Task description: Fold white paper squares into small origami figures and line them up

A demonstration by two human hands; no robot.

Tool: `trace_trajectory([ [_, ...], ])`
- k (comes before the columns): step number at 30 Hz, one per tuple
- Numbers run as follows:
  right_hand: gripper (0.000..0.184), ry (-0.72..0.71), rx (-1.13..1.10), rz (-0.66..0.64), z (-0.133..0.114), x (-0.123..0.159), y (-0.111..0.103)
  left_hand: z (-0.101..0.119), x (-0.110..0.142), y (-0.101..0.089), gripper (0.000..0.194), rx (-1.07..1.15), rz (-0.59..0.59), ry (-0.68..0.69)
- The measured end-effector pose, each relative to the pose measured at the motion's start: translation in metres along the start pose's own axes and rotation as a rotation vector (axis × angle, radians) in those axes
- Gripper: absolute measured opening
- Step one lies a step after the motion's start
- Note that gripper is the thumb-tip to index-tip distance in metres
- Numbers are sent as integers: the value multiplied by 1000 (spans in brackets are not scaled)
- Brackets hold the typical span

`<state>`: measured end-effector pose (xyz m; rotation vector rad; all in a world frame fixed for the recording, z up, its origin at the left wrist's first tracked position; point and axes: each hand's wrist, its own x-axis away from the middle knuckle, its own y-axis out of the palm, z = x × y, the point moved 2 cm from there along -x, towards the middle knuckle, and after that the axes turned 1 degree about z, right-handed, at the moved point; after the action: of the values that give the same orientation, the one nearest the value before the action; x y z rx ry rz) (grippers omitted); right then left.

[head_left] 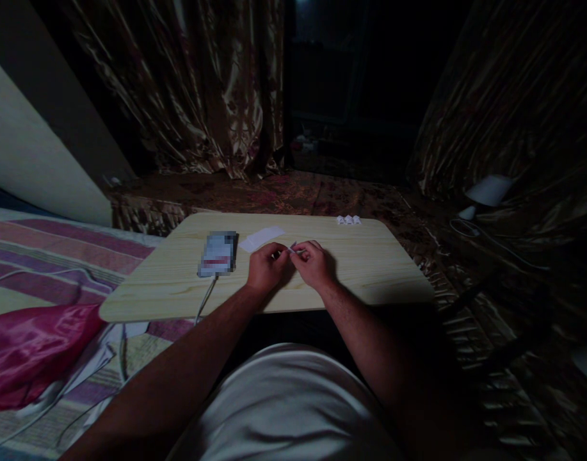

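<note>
Over the middle of a pale wooden table (168,288), my left hand (268,266) and my right hand (315,262) meet at the fingertips. Both are closed on a small folded piece of white paper (293,247), mostly hidden by the fingers. Just beyond my left hand lie white paper strips (263,237), partly overlapping. A phone (217,253), its screen blurred out, rests left of the strips with a cable (205,299) running off the near edge. Three small white folded paper shapes (348,219) sit in a row at the table's far right edge.
A bed with a striped cover (139,253) adjoins the table's left side, with a pink satiny cloth (38,349) and cables on it. A small white lamp (488,191) stands at the right. Shiny brown curtains (216,83) hang behind a dark patterned ledge (274,192).
</note>
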<state>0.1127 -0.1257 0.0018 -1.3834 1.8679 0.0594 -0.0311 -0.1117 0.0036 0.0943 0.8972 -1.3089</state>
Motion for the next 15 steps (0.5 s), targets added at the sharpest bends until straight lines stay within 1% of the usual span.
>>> trace_trajectory([
  [9,8,-18,-32,15,4,-1,3,0,2,1,21,-52,-67,71],
  [15,8,-11,-36,-7,4,-1,4,1,2,0,22,-62,-87,78],
])
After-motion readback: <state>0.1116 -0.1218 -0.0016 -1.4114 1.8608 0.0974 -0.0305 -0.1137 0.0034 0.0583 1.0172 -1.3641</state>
